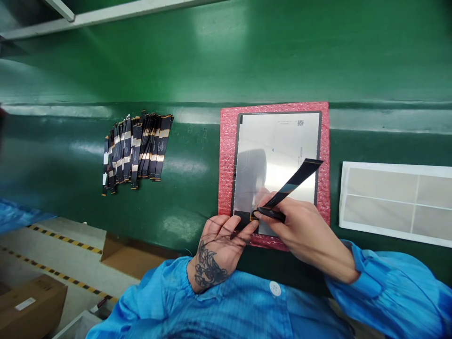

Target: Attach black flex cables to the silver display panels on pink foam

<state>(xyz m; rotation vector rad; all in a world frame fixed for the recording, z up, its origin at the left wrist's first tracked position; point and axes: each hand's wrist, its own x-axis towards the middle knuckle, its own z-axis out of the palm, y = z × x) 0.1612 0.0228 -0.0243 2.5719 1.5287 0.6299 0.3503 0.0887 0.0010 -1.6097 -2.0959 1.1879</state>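
Note:
A flat display panel (pixel 282 141) with a silvery back and dark rim lies on a pink bubble-wrap sheet (pixel 228 141). My left hand (pixel 221 240) is at the panel's lower left corner, its fingers bent over the edge beside a black strip (pixel 242 219). Between finger and thumb, my right hand (pixel 300 226) pinches a black flex ribbon cable (pixel 293 181), which slants up to the right over the panel. The cable's lower end meets a small gold-coloured connector area (pixel 253 215) by my left fingertips. A dark slim piece (pixel 271 214) under my right fingers is unclear.
A pile of similar flex ribbon cables (pixel 136 150) lies to the left on the green bench (pixel 190 188). At right is a white tray-like sheet (pixel 344 197) with pale rectangular sections. Cardboard boxes (pixel 35 301) stand on the floor at lower left, near yellow-black tape (pixel 67 240).

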